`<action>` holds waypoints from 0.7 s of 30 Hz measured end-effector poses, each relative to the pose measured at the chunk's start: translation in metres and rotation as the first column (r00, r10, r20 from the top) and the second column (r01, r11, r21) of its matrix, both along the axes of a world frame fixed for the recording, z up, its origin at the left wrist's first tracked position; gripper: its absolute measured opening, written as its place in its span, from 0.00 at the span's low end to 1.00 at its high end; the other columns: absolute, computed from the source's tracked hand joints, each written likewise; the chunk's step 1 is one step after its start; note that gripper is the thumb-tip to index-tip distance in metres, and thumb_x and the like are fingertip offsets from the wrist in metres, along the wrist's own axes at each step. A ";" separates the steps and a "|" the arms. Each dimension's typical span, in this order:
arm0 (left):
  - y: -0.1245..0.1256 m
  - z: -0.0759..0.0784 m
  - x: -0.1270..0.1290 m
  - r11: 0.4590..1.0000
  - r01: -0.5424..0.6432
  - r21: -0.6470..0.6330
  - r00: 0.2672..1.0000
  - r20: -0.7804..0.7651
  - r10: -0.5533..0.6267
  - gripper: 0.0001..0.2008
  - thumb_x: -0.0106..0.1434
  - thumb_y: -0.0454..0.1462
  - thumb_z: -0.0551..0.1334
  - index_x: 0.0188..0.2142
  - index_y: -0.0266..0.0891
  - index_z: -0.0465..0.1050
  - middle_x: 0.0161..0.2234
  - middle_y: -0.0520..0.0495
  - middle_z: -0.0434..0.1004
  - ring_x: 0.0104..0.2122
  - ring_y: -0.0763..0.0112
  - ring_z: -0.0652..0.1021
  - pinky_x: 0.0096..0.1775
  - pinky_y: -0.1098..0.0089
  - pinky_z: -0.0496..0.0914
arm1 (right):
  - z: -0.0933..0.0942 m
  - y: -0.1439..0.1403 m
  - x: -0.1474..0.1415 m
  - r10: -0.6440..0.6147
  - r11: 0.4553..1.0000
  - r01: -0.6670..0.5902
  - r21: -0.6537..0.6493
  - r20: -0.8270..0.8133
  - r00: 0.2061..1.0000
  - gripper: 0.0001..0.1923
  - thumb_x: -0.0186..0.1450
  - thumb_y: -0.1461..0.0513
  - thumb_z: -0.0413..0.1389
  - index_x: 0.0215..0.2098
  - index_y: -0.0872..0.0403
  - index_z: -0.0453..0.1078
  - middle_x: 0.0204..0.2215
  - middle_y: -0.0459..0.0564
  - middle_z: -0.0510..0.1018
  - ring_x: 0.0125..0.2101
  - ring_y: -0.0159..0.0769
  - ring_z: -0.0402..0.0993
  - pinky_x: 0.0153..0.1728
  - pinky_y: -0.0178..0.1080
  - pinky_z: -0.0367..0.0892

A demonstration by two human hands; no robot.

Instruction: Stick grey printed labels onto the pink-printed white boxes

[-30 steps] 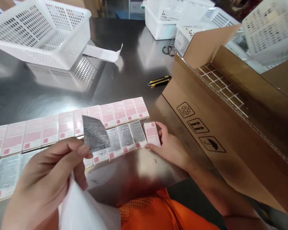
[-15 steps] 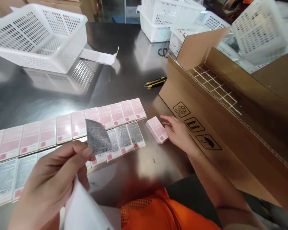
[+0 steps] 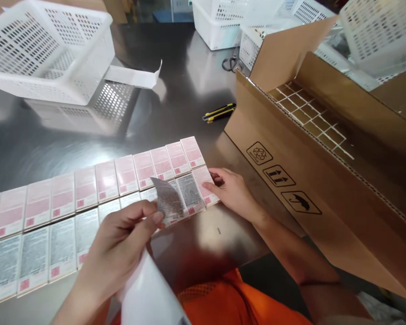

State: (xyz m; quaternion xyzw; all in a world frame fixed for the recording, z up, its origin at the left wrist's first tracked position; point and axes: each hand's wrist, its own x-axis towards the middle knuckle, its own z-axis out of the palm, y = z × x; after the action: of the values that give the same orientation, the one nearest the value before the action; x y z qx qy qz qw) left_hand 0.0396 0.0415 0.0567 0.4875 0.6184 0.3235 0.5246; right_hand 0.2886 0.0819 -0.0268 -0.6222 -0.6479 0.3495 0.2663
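Observation:
My left hand (image 3: 128, 239) pinches a grey printed sticker (image 3: 169, 198) by its corner, over the front row of boxes. White backing paper (image 3: 152, 289) hangs below that hand. My right hand (image 3: 232, 189) grips a small pink-and-white box (image 3: 203, 183) at the right end of the front row, thumb on top. This box lies against a neighbouring box that bears a grey sticker (image 3: 189, 189). Several front-row boxes carry such grey stickers. Behind them runs a row of pink boxes (image 3: 106, 178) with no grey sticker on top.
An open cardboard carton (image 3: 291, 149) with a white divider grid (image 3: 311, 110) stands to the right. A yellow-black utility knife (image 3: 219, 112) and scissors (image 3: 230, 63) lie by it. White baskets (image 3: 88, 67) and a paper strip (image 3: 131, 76) are farther back on the metal table (image 3: 162, 113).
My right hand has moved left with the loose pink box, which now sits against the end of the front row. My left hand has shifted right with the sticker.

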 end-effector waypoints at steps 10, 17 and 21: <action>0.013 -0.016 0.027 0.951 0.307 0.040 0.928 0.207 -0.308 0.16 0.66 0.40 0.59 0.22 0.39 0.65 0.21 0.53 0.63 0.24 0.74 0.63 0.27 0.72 0.58 | 0.028 0.009 -0.001 -0.074 0.922 -0.169 -0.348 -0.589 0.805 0.22 0.61 0.46 0.62 0.41 0.55 0.78 0.31 0.49 0.80 0.27 0.30 0.73 0.27 0.32 0.69; 0.017 -0.019 0.031 0.933 0.357 0.047 0.901 0.244 -0.358 0.15 0.66 0.38 0.58 0.22 0.39 0.63 0.22 0.54 0.62 0.24 0.74 0.62 0.29 0.71 0.57 | 0.031 0.022 -0.013 -0.297 0.799 -0.305 -0.518 -0.781 0.549 0.20 0.51 0.49 0.70 0.29 0.55 0.75 0.24 0.42 0.75 0.23 0.25 0.69 0.23 0.29 0.65; 0.020 -0.022 0.033 0.933 0.356 0.042 0.910 0.210 -0.357 0.16 0.66 0.38 0.58 0.22 0.39 0.62 0.21 0.55 0.60 0.23 0.75 0.61 0.28 0.72 0.56 | 0.032 0.027 -0.013 -0.309 0.799 -0.301 -0.520 -0.785 0.537 0.19 0.48 0.52 0.72 0.26 0.56 0.74 0.21 0.42 0.74 0.21 0.25 0.67 0.23 0.29 0.63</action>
State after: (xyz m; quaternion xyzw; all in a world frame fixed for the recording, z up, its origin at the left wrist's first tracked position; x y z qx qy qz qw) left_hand 0.0725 0.0619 0.0349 0.5553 0.4583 0.2739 0.6376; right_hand 0.2752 0.1092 0.0055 -0.4263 -0.2894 0.7896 0.3331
